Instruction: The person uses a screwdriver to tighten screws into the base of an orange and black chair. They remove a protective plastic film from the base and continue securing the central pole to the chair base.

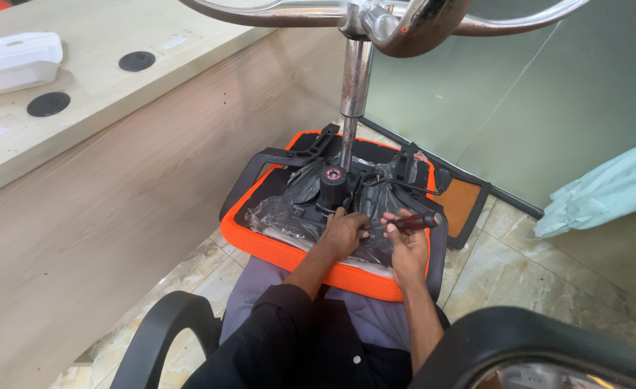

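Forearms are extended forward over the lap, wrists bent down. The right hand (408,245) is clamped around a red-and-black screwdriver (413,221), its tip aimed left toward the left hand (343,232), whose fingers are curled down and pressed on the plastic-wrapped black mechanism (332,191). Beneath both grips the overturned orange seat (275,248) is found; beyond them, a chrome column (354,86) is raised.

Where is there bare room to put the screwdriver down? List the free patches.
Free: marble floor between the orange seat and the pale blue cloth; desk top beyond the white box. Crowded: the plastic-wrapped mechanism, where the left hand and the right hand with the screwdriver work.
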